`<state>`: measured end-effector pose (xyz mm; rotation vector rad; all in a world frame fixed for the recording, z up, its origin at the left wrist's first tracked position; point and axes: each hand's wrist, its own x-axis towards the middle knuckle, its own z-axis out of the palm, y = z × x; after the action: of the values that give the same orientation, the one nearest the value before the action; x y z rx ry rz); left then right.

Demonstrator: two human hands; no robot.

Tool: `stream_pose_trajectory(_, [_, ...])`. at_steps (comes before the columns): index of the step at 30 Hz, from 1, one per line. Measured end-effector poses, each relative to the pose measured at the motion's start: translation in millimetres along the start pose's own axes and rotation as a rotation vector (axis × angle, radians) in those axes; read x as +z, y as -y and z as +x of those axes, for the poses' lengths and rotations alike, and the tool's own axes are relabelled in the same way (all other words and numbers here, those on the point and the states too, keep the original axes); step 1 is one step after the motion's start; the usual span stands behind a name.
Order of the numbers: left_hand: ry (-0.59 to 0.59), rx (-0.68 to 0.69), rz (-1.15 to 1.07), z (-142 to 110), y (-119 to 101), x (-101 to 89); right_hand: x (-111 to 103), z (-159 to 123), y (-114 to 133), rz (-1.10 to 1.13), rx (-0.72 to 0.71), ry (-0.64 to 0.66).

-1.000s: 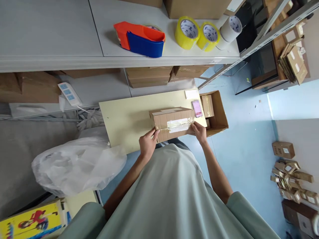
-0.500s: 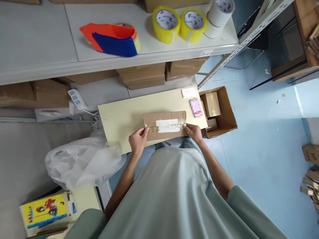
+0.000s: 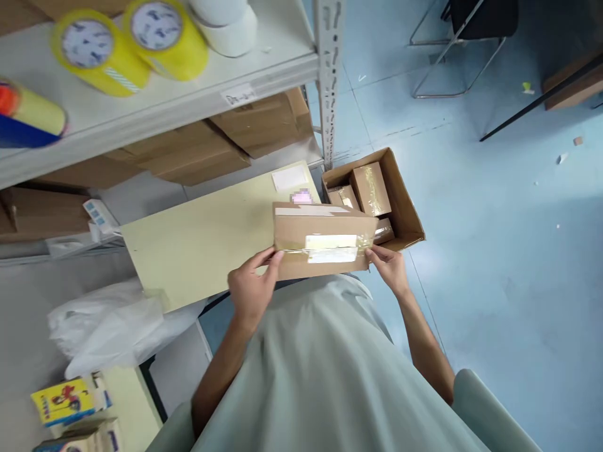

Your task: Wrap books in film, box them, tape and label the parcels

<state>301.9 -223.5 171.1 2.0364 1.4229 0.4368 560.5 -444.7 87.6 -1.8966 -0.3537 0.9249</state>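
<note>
Between my two hands is a long brown cardboard box [image 3: 292, 235], its taped side with white label pieces turned up towards me. My left hand [image 3: 254, 285] is closed on its left end, thumb on the near face. The right end is pinched by my right hand [image 3: 390, 269]. The box is tilted over the near right part of the cream tabletop [image 3: 202, 232], so its far face also shows. Just past it, a pink item [image 3: 302, 197] is partly covered, with a white card [image 3: 289, 177] behind.
An open carton [image 3: 407, 216] holding several smaller boxes [image 3: 372, 188] stands right of the tabletop. A metal shelf post [image 3: 330, 81] rises behind it. Yellow tape rolls [image 3: 101, 53] sit on the shelf above. White plastic bags [image 3: 113, 323] hang at the left.
Both hands have lifted the cardboard box off the tabletop and tilted it, showing its far face. The view has swung right, bringing more of the open carton and floor into sight.
</note>
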Motion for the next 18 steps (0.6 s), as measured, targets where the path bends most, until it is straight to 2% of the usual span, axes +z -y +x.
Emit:
stream_pose_trajectory(3, [0.164, 0.166, 0.03, -3, -53, 65.2, -61, -4, -42, 0.009, 0.098, -0.177])
stream_pose_trajectory(5, [0.286, 0.263, 0.049, -3, -80, 109.3, -89, -10, -73, -0.001, 0.157, -0.259])
stream_pose_trajectory(8, [0.455, 0.374, 0.071, 2, -110, 167.0, -113, -21, -115, -0.015, 0.222, -0.336])
stream_pose_trajectory(11, [0.577, 0.39, 0.108, 5, -124, 210.0, -128, -26, -141, -0.016, 0.264, -0.416])
stream_pose_trajectory(14, [0.7, 0.28, 0.099, 2, -121, 242.3, -153, -13, -153, -0.104, 0.26, -0.445])
stream_pose_trajectory(18, [0.987, -0.17, -0.145, -18, -104, 281.9, -199, 37, -153, -0.408, 0.239, -0.352])
